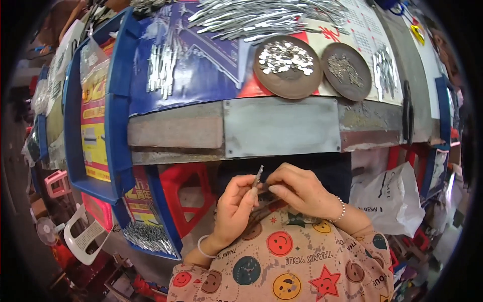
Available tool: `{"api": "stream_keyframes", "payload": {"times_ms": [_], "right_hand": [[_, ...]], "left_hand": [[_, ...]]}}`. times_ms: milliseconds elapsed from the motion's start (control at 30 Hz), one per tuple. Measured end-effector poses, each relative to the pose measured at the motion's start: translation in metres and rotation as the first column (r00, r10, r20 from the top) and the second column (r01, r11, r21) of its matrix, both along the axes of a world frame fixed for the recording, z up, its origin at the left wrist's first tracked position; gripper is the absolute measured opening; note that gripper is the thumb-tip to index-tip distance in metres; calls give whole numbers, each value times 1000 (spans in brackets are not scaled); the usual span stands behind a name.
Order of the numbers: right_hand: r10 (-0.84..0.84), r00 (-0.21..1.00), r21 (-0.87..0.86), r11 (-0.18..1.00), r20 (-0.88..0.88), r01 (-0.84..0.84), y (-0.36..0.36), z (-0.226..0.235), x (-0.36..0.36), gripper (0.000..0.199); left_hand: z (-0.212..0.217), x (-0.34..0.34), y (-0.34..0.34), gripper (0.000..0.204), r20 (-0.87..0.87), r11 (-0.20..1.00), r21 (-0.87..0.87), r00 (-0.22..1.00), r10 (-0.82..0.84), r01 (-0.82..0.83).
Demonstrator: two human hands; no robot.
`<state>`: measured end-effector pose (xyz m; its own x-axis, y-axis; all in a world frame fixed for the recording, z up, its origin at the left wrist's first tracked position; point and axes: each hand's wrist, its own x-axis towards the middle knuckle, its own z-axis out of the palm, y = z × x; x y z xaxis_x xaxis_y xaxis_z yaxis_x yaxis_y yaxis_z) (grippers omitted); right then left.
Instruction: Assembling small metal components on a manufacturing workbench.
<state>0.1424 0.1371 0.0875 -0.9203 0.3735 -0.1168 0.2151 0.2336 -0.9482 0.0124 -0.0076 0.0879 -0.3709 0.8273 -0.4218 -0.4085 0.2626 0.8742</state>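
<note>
Nearest, over the lap and its patterned cloth (292, 261) of round faces and stars, the two hands meet just below the bench edge; the left hand (234, 211) has its fingers drawn narrow, thumb and forefinger pinched on the lower end of a small thin metal strip (258, 176), which stands nearly upright and tilts a little to the right; the right hand (302, 191), a bead bracelet at its wrist, has its fingertips closed in beside the strip's base, touching or just beside it; whether it holds a second small part there I cannot tell, since the fingers hide it.

To do this step well, I judge that the strip wants a firm pinch low down so its top stays free; the right fingertips should work close to the left ones so the thin metal does not bend or spring away; keeping both hands over the lap would catch a dropped piece.

Beyond the hands runs the grey metal plate (282, 126) on the bench front; on the bench top sit a round brown dish of shiny discs (287, 63) and a second brown dish of small dark bits (346, 70); farther still lies a heap of long metal strips (261, 17); left of it, a smaller bundle of strips (161, 65) rests on the blue printed sheet (201, 65).
</note>
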Motion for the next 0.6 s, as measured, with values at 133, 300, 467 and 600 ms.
{"api": "stream_keyframes", "payload": {"times_ms": [133, 300, 467, 600], "right_hand": [[-157, 974, 69, 983, -161, 170, -4, -1, 1, 15], [-183, 899, 339, 881, -397, 329, 1, -5, -1, 20], [-235, 896, 563, 710, -378, 424, -11, -6, -3, 16], [-327, 922, 127, 925, -208, 357, -3, 2, 5, 20]], "left_hand": [[-2, 10, 14, 25, 42, 990, 139, 999, -25, 19], [0, 26, 24, 30, 41, 974, 225, 999, -10, 0], [-12, 40, 25, 34, -38, 937, 349, 999, -8, 20], [-6, 48, 28, 33, 31, 941, 336, 999, 14, -24]]}}
